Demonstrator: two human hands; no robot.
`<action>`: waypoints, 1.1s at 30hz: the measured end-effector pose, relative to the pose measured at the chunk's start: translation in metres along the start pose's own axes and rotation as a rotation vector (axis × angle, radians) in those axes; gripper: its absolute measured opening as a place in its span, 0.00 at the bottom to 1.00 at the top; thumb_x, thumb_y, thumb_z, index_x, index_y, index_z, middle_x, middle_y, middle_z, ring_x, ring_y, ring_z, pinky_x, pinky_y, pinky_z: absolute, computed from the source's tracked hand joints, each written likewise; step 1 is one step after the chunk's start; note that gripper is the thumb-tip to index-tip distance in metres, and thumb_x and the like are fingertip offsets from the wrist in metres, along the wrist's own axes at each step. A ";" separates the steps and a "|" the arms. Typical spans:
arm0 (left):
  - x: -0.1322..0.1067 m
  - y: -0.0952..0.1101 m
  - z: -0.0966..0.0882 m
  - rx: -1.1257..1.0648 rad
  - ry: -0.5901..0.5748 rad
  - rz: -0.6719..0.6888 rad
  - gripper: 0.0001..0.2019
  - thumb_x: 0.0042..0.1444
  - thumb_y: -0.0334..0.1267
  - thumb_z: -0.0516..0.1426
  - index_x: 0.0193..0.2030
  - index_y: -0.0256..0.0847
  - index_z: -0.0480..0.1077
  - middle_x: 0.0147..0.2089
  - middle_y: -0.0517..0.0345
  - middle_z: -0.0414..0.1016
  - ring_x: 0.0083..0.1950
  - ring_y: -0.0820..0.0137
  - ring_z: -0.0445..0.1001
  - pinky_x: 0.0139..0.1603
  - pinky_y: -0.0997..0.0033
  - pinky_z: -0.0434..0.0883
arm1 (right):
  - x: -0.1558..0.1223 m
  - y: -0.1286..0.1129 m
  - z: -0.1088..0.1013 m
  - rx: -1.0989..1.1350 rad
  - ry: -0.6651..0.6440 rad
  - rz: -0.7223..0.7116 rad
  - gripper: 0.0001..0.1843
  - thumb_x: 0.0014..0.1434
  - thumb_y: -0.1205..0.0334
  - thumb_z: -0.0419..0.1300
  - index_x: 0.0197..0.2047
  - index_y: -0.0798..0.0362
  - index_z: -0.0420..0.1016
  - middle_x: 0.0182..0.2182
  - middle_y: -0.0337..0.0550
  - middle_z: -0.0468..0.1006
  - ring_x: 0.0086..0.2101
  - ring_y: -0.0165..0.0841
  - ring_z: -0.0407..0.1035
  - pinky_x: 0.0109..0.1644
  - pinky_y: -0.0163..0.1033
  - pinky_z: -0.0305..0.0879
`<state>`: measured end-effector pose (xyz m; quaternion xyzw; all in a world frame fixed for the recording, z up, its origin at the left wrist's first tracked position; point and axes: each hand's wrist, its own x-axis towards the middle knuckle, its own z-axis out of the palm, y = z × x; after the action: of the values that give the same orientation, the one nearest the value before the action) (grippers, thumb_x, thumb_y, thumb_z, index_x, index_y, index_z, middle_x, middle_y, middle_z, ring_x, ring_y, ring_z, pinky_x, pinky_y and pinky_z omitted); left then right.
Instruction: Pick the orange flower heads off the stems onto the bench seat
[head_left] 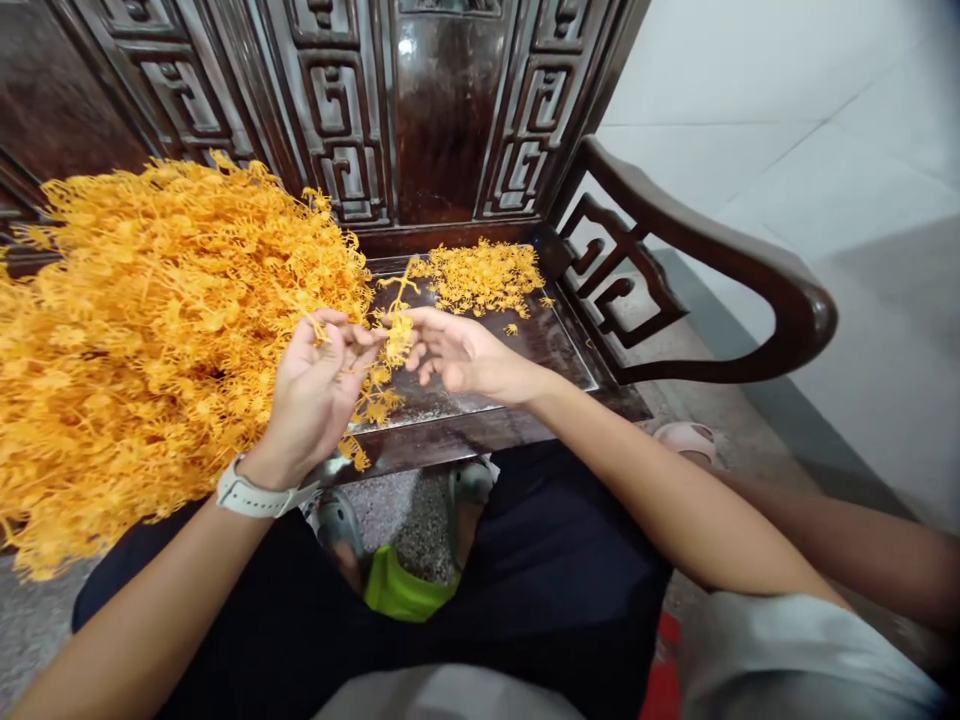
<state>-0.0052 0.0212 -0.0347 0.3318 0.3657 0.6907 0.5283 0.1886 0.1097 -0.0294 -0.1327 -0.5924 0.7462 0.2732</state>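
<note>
My left hand (319, 370), with a pale watch (259, 497) on its wrist, pinches a yellow-orange artificial flower sprig (400, 337) over the front of a dark wooden bench seat. Just to the right is my right hand (465, 355), its fingers loosely curved and apart, the index fingertip at the sprig's florets. Whether it grips any of them is hard to see. A large heap of the same artificial flowers (172, 350) lies beside my left hand. Behind my right hand, a smaller pile of loose florets (484, 277) rests on the seat.
The bench (450, 440) has a carved backrest (450, 110) and a curved armrest (712, 240) at right. Single florets lie near the small pile. Below, between my knees, something bright green (409, 590) shows above the speckled floor. Another person's limb (847, 545) is at right.
</note>
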 end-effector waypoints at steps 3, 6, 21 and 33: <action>-0.004 -0.007 0.001 0.158 -0.058 0.025 0.15 0.63 0.44 0.70 0.48 0.44 0.70 0.49 0.54 0.78 0.51 0.70 0.79 0.60 0.68 0.77 | 0.003 0.007 0.003 -0.090 0.136 -0.004 0.37 0.45 0.50 0.83 0.53 0.53 0.75 0.38 0.39 0.77 0.38 0.29 0.71 0.46 0.38 0.71; -0.005 -0.013 -0.001 0.308 -0.101 0.083 0.18 0.59 0.45 0.72 0.48 0.45 0.71 0.50 0.54 0.75 0.51 0.68 0.77 0.57 0.67 0.77 | 0.005 0.008 0.007 -0.179 0.202 -0.001 0.25 0.52 0.54 0.79 0.48 0.54 0.77 0.35 0.37 0.77 0.36 0.28 0.70 0.45 0.38 0.69; -0.006 -0.002 0.002 0.595 -0.234 -0.141 0.16 0.60 0.50 0.69 0.32 0.40 0.75 0.26 0.62 0.66 0.26 0.76 0.59 0.27 0.72 0.55 | -0.003 -0.007 -0.006 -0.591 0.143 -0.094 0.04 0.60 0.67 0.59 0.35 0.54 0.76 0.27 0.34 0.69 0.27 0.25 0.58 0.32 0.37 0.54; -0.021 0.008 0.004 0.594 -0.126 0.087 0.13 0.64 0.47 0.68 0.35 0.43 0.75 0.26 0.63 0.62 0.25 0.75 0.57 0.23 0.73 0.56 | 0.002 -0.010 -0.049 -0.996 0.258 -0.219 0.06 0.57 0.69 0.59 0.30 0.50 0.71 0.28 0.40 0.72 0.32 0.33 0.62 0.42 0.42 0.60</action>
<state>-0.0006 0.0004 -0.0274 0.5290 0.5036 0.5536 0.4000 0.2151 0.1519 -0.0323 -0.2748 -0.8471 0.3190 0.3242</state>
